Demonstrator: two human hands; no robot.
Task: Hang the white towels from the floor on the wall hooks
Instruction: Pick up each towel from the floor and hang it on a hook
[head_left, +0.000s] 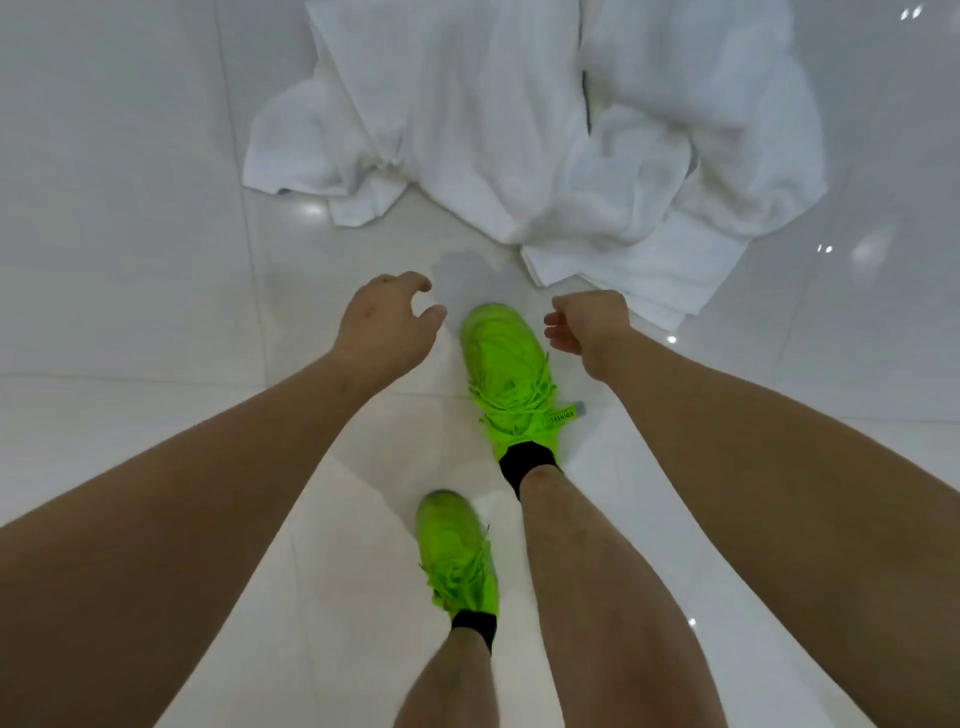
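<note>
Bare, loosely curled fingers on the left hand (382, 319) and right hand (587, 325) hold nothing, both arms reaching down above the shiny white tile floor (130, 260), near the crumpled white towels (519, 130) lying there.

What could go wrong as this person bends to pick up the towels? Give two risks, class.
1. The glossy tiled floor looks slick, and the forward shoe is close to the towels; stepping on cloth might cause a slip.
2. The towels lie crumpled and overlapping, so the empty left hand and right hand may lift several at once.
</note>
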